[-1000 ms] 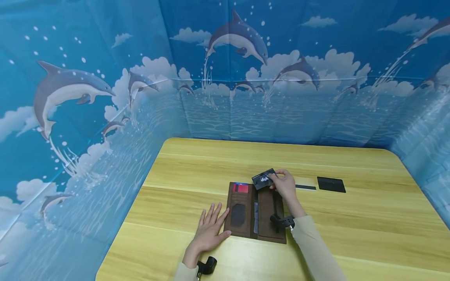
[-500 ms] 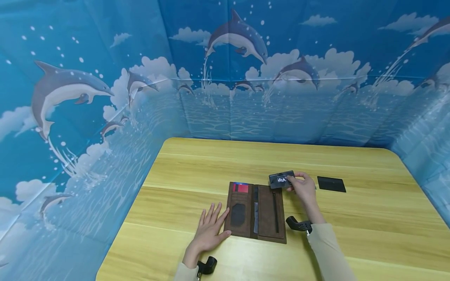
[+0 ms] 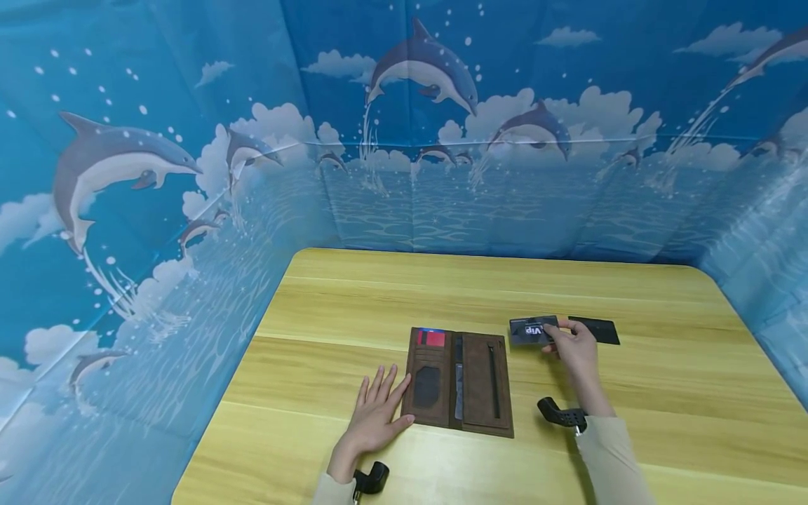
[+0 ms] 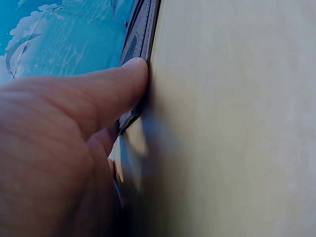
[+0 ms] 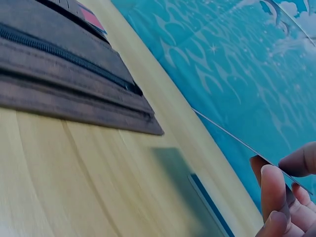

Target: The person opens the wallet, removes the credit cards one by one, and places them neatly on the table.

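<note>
An open brown long wallet (image 3: 486, 382) lies flat, with a red card (image 3: 432, 339) in an upper left slot and a zipper down its right half. My left hand (image 3: 374, 421) lies with straight, spread fingers at the wallet's left edge; in the left wrist view the thumb (image 4: 113, 89) touches that edge. To the wallet's right, my right hand (image 3: 577, 351) pinches a black Vip card (image 3: 530, 330) between thumb and fingers. The right wrist view shows this card (image 5: 232, 136) edge-on, raised off the table. Beneath it lies a dark-striped card (image 5: 211, 203), partly in shadow.
A black card (image 3: 600, 330) lies on the wooden table (image 3: 353, 294), just behind and right of my right hand. Blue dolphin-print sheets (image 3: 435, 203) hang along the table's back and left edges. A small black camera sits on each wrist.
My right hand has carried the Vip card rightward from the wallet's top edge, over the striped card, and levelled it. My left hand and the wallet have stayed in place.
</note>
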A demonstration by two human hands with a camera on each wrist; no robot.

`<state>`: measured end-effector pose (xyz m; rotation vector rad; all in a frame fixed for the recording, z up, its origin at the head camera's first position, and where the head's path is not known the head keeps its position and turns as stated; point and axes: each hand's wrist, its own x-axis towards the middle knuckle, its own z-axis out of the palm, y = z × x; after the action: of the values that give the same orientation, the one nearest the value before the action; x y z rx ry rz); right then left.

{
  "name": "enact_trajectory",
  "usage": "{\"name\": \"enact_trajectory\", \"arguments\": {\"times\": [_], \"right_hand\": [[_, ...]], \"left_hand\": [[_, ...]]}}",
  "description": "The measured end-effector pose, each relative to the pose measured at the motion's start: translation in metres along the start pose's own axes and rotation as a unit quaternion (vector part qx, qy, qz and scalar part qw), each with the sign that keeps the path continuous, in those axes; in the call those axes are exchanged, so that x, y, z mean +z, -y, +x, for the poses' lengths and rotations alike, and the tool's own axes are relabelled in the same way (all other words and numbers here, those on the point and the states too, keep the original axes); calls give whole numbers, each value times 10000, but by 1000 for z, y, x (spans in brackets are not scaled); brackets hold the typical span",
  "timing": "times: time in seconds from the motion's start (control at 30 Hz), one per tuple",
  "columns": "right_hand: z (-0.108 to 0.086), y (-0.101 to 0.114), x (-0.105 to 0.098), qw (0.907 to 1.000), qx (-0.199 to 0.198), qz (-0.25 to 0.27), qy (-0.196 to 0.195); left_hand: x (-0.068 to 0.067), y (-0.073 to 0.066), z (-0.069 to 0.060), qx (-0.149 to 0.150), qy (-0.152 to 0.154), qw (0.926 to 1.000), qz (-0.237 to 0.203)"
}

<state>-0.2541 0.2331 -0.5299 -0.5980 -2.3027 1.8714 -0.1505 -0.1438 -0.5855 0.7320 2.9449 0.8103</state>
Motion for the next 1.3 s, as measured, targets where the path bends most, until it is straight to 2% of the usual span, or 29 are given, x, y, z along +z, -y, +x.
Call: {"name": "enact_trajectory", "arguments": {"times": [0.27,0.5,1.0,1.1,1.23,1.3], "right_hand": [[-2,-5,-14,9999,94,-74,-68],[-7,-8,-19,9989,230,-392,-105],[-12,-16,-26,9978,314,-573,93],[-13,-17,-27,9974,302,-645,82],[-15,-18,-27,9968,303,-743,36],[-15,-20,-26,9968,286,-746,5]], "left_hand": [[0,-1,-1,-113,66,9999,73],[1,-1,0,-149,116,9998,49],[0,-2,-1,-179,110,9998,56],[-6,-8,-1,-240,224,9995,-8],[-13,-13,-1,-172,236,9994,-156],[-10,-10,-1,-53,110,9996,-252]]}}
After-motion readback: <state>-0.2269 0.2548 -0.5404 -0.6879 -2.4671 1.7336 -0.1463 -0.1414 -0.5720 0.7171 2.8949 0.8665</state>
